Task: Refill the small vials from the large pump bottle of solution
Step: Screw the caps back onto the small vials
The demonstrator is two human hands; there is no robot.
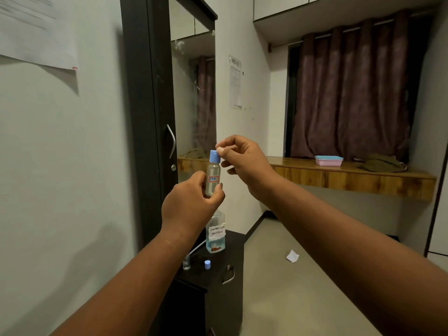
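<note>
My left hand [194,197] holds a small clear vial [213,177] upright at chest height; it has a white label and liquid inside. A blue cap [214,156] sits on its top. My right hand [240,161] pinches the cap's right edge with thumb and forefinger. Below, on a dark cabinet top [230,251], stands the large bottle [215,235] labelled "contact lens solution", its upper part hidden behind my left hand. A second small vial [186,263] stands uncapped near it, with a loose blue cap [207,264] beside it.
A tall dark mirrored wardrobe [150,117] rises just behind the cabinet. A wooden shelf [351,178] at right carries a pink and blue box [329,160] and a folded cloth. A scrap of paper [292,256] lies on the floor.
</note>
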